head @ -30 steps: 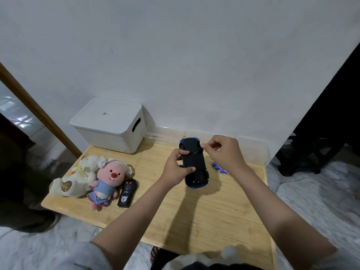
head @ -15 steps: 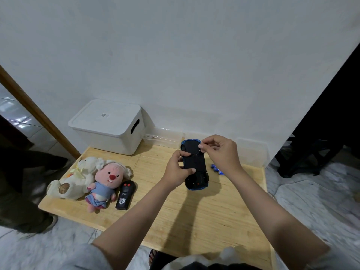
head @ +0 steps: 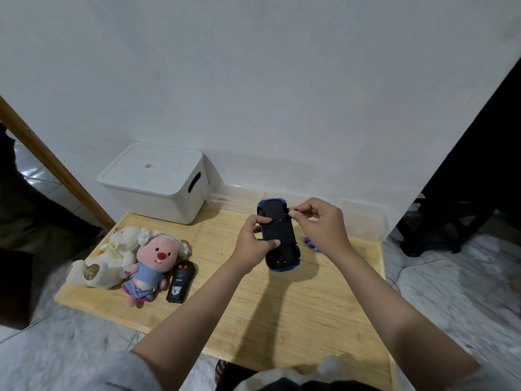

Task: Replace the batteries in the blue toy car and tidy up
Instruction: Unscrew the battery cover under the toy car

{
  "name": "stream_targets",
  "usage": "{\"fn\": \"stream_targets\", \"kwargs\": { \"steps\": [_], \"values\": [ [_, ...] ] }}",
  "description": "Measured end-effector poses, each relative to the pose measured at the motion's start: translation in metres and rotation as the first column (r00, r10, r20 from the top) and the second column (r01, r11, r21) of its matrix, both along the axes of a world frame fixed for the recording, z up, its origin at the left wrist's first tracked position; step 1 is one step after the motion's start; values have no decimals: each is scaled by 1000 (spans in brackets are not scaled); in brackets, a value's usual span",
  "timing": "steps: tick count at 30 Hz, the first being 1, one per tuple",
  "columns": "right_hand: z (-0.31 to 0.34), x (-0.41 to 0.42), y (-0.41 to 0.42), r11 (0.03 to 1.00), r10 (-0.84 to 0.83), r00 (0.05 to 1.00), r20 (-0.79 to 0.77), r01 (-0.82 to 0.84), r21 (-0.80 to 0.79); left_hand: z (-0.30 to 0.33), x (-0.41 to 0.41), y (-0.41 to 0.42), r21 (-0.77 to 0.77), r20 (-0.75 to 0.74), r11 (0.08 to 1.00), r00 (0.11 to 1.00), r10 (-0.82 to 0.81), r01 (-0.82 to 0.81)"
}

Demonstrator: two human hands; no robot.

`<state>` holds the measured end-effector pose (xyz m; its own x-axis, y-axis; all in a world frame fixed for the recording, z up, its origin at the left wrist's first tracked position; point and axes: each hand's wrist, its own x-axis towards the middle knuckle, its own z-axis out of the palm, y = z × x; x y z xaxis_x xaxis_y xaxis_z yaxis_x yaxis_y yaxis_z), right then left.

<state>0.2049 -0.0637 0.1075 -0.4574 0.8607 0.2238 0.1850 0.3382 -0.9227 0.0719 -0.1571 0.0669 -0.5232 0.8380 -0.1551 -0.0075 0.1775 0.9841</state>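
Note:
The blue toy car (head: pixel 279 235) is held upside down above the wooden table (head: pixel 296 306), its black underside facing me. My left hand (head: pixel 253 241) grips the car's left side, thumb across the underside. My right hand (head: pixel 318 224) has thumb and forefinger pinched together at the car's far right edge, near the battery cover; whether they hold anything is too small to tell. Blue batteries (head: pixel 311 243) lie on the table behind my right wrist, partly hidden.
A black remote control (head: pixel 180 282) lies left of the car beside a pink plush (head: pixel 152 261) and a cream plush (head: pixel 108 256). A lidded white storage box (head: pixel 155 183) stands at the back left. A clear plastic bin (head: pixel 363 218) lines the wall.
The view has shifted slightly. My right fingertips have stayed pinched at the car's far edge, moving a little to the right. The left grip is unchanged.

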Motion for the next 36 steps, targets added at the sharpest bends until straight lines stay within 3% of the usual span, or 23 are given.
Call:
{"fn": "stream_targets", "kwargs": {
  "steps": [11,27,32,36],
  "values": [
    [0,-5,-2,1000,-30,999,-38,30,-6,-5,-6,-2,42,-89,999,996,-28,31],
    [3,-2,1,1000,10,998,-60,-9,26,-3,-9,6,41,8,999,1000,-22,22],
    [4,-3,2,990,20,1000,-8,-19,139,-4,-12,9,38,25,999,1000,-10,9],
    [6,-6,3,994,-8,1000,-19,10,106,-5,-12,11,40,24,999,1000,-3,2]
  ]
}}
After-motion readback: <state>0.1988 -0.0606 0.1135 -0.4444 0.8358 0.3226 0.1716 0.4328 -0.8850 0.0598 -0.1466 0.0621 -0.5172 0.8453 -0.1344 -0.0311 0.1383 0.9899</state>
